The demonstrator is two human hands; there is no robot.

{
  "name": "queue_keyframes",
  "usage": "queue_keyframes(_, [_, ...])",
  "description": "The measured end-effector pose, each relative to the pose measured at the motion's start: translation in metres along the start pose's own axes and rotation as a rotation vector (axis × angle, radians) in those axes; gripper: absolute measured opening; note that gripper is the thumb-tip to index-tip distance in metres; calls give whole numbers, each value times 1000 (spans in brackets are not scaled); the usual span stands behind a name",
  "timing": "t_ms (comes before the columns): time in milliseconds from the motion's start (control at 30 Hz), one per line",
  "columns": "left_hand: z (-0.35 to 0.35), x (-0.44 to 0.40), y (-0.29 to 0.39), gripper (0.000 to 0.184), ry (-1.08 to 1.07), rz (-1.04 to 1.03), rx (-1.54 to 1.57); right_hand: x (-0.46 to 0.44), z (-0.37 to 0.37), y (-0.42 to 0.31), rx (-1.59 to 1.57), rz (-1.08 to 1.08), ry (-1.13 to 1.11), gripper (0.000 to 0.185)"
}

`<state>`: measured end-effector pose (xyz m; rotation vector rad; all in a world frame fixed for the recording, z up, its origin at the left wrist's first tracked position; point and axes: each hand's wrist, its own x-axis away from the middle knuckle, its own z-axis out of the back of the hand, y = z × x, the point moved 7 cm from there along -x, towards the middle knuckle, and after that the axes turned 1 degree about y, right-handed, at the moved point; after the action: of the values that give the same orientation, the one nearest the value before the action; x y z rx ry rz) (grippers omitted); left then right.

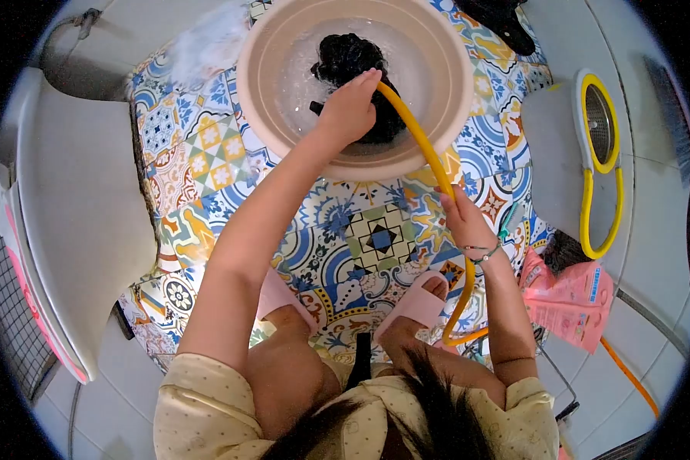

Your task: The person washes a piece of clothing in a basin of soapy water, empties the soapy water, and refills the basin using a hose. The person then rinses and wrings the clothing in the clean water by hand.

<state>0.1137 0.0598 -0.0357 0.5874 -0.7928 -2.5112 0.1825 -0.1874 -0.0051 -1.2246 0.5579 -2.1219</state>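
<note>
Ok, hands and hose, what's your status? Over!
Left hand holding yellow hose over basin. Right hand holding hose farther back. Black bundle in water. Nothing visibly blocking.

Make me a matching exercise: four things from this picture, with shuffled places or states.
Things
1. Bright yellow flexible hose
2. Round beige plastic basin
3. Wet black cloth-like bundle
4. Crumpled pink plastic bag

Places or states
A. Sitting in water
B. In the picture's lower right, touched by neither hand
C. Filled with water
D. Held by left hand and right hand

Pairs: 1-D; 2-C; 3-A; 4-B
</note>
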Motion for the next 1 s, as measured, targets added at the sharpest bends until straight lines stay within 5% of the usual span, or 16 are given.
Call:
queue_keyframes(567, [-8,3,-35,61,9,315,539,3,4,-11,51,16,12,36])
queue_keyframes(1000, [-10,3,-32,61,-31,324,604,2,6,-8,95,11,-19,36])
